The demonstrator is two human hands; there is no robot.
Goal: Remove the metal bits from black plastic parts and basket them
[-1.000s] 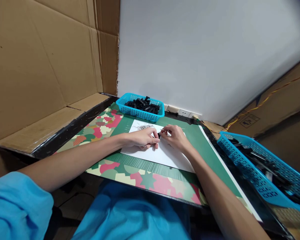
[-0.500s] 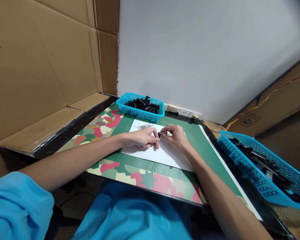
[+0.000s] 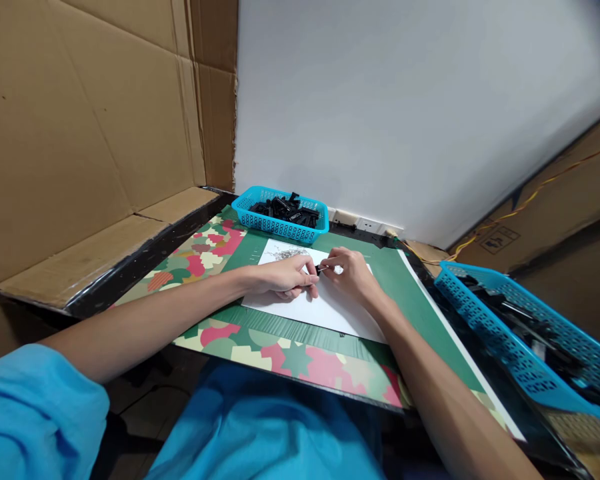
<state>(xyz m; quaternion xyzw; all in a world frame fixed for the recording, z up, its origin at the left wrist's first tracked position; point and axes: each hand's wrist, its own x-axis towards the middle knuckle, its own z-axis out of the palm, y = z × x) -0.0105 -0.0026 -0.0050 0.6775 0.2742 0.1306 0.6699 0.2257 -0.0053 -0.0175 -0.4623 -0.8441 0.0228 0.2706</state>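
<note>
My left hand (image 3: 293, 277) is closed over the white sheet, its thumb and fingers pinching a small black part (image 3: 319, 270) whose end shows past the fingertips. Close beside it on the right, my right hand (image 3: 353, 272) pinches a thin metal piece (image 3: 327, 267) that reaches toward the black part. Whether the metal piece touches or enters the part is too small to tell. Behind my left hand, a pile of small silvery metal pieces (image 3: 289, 253) lies on the white sheet (image 3: 330, 313).
A blue basket (image 3: 280, 230) of black plastic parts stands at the back of the green mat (image 3: 410, 300). Another blue basket (image 3: 510, 353) with black parts is at the right. Cardboard (image 3: 90, 120) walls the left side; power sockets (image 3: 367, 225) sit along the wall.
My right hand has shifted very slightly, and the thin metal piece between its fingers now shows more clearly against the black part. My left hand keeps its place.
</note>
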